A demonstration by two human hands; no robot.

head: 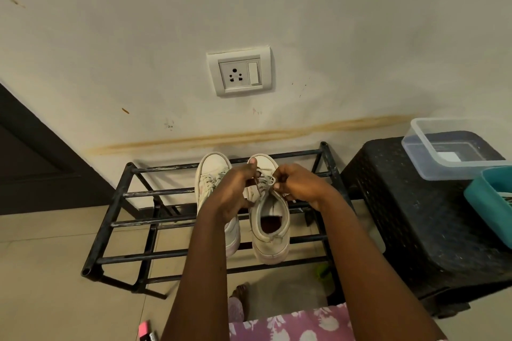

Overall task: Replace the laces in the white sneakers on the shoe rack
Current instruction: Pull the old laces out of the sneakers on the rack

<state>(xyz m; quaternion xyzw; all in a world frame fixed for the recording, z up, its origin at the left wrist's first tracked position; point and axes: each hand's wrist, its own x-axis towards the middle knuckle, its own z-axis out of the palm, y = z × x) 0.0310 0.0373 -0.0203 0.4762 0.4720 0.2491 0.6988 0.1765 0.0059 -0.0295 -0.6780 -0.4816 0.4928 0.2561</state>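
On rack (116, 196), left hand (235, 188), right hand (299, 183) pinching lace (267, 181) (sneaker (270, 230) mid-rack)

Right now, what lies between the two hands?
In the head view, the white lace of one sneaker spans the gap; the left hand and right hand both pinch it.

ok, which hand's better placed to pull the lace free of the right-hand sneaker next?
Probably right. The right hand pinches the lace loop over the right-hand sneaker, with room to pull outward. The left hand grips the lace too, but sits against the other sneaker.
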